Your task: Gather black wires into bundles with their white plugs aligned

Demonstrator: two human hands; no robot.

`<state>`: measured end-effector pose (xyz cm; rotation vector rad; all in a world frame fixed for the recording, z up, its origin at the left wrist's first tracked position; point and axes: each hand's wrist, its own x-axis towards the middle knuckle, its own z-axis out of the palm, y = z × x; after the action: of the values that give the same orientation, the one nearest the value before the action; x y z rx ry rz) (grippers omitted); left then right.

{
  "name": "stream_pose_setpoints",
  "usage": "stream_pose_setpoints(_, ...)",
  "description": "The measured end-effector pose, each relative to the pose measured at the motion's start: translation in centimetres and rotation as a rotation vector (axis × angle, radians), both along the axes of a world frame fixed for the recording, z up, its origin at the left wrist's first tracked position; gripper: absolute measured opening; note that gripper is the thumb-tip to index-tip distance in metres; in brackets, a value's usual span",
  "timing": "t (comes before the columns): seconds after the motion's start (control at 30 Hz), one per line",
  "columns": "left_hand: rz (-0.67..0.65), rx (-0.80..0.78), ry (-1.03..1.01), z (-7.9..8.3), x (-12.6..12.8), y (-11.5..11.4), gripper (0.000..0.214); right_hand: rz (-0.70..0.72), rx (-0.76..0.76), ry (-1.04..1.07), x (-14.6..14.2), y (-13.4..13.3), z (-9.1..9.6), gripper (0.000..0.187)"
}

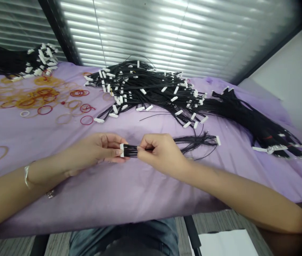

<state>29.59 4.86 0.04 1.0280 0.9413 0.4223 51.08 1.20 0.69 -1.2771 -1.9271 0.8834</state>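
My left hand [103, 149] pinches a small white plastic connector block [122, 150] between the thumb and the fingers behind it, probably so that the block stays square while its wires are handled. My right hand [157, 153] closes thumb and bent forefinger on the row of thin black insulated wires [131, 150] just beside that block; gripping so near it seems meant to make them lie flat and side by side, as they do between my hands. Beyond my right hand the wires spread loosely over the purple cloth-covered bench [100, 199], ending at another white connector [218, 140].

My forearms come in from both sides and meet low over the near part of the bench, the left palm turned inward, the right knuckles uppermost, which I judge gives a steady, close pinch.

The tangled heap of black wires with white connectors [151, 85] lies just past my hands, perhaps for easy reach. The scattered yellow and red rubber bands [43, 96] sit farther left, apart from the heap's main tangle.
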Motion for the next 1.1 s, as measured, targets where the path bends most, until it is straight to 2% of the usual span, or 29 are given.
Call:
stream_pose_setpoints(0.2, 0.010, 0.008, 0.047, 0.3, 0.1, -0.1, 0.030, 0.018, 0.016, -0.004, -0.3, 0.0, -0.2, 0.018)
stream_pose_setpoints(0.47, 0.008, 0.003, 0.073, 0.3, 0.2, 0.0, 0.030, 0.119, -0.050, -0.038, 0.0, 0.8, -0.7, 0.014)
stream_pose_setpoints(0.7, 0.006, 0.009, 0.089, 0.5, 0.3, 0.0, 0.034, 0.108, 0.020, -0.147, -0.4, 0.8, -0.3, 0.015)
stream_pose_setpoints(0.9, -0.005, 0.015, 0.037, 0.1, 0.1, 0.2, 0.034, 0.228, 0.094, -0.124, 0.0, 1.2, -0.6, 0.013)
stream_pose_setpoints(1.1, -0.028, -0.003, 0.033, -0.2, -0.2, 0.3, 0.038, 0.201, 0.100, -0.211, -0.3, 0.7, -0.4, 0.014)
